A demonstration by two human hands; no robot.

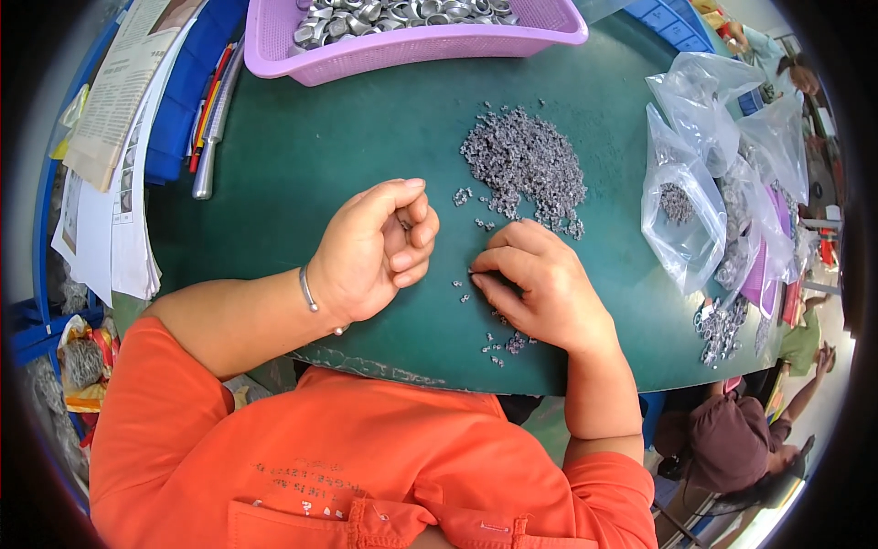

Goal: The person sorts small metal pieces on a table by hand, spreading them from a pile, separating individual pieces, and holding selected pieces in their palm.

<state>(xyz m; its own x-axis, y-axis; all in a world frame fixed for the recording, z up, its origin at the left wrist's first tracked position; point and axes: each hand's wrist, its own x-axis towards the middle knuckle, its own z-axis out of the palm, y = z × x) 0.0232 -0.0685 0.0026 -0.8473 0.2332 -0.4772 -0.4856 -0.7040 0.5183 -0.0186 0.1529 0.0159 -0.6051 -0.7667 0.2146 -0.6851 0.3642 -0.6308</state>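
Note:
My left hand is raised over the green table, its fingers curled toward the palm and the thumb along the top. Whatever lies in its palm, if anything, is hidden. To its right, my right hand is low over the tabletop, with thumb and forefinger pinched together. A tiny pale speck shows at those fingertips, too small to name. Just beyond the right hand spreads a heap of tiny grey metal-looking pieces. A few loose pieces lie between my hands, and a small cluster sits nearer me, below the right hand.
A purple plastic basket of silvery rings stands at the far edge. Clear plastic bags, one with grey pieces, lie on the right near loose metal bits. Left are a tapered metal rod, pens and papers. Another person sits at right.

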